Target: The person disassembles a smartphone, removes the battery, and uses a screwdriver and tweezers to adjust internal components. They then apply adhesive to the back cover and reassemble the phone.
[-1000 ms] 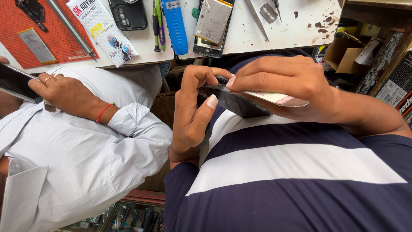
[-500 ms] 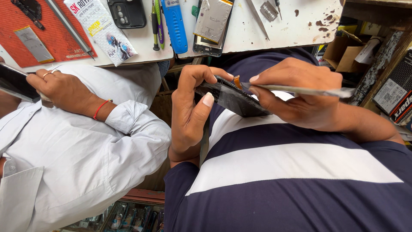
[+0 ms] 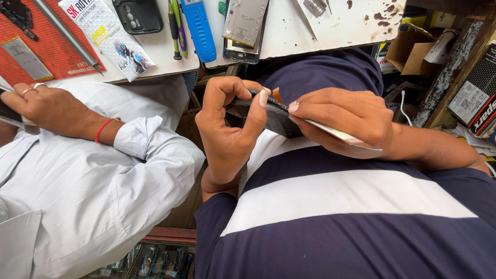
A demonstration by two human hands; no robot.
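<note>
The left hand [image 3: 227, 129] curls its fingers over the top edge of a dark phone panel [image 3: 268, 116], thumb pressed flat on the near face — a firm grip on the panel's left end. The right hand [image 3: 346, 121] closes its fingertips on the panel's right end and pinches a thin pale card [image 3: 336, 133], which lies along the panel's lower edge and sticks out toward 4 o'clock under the palm. A small orange ribbon tab [image 3: 278, 95] stands up from the panel's top edge, between the two hands. The panel is held in the air in front of the person's navy, white-striped shirt [image 3: 336, 206], just below the edge of the white worktable [image 3: 330, 31].

On the table at 12 o'clock lies an opened phone body [image 3: 245, 26]; at 11 o'clock, a blue tool [image 3: 199, 28] and, beside it, a black phone case [image 3: 138, 15]. Further out toward 10 o'clock are a printed packet [image 3: 106, 36] and a red mat [image 3: 46, 46].

At 9 o'clock a second person in a white shirt [image 3: 93, 196] rests a hand [image 3: 51, 108] — ringed, with a red wrist thread — on a dark device at the frame's edge.
</note>
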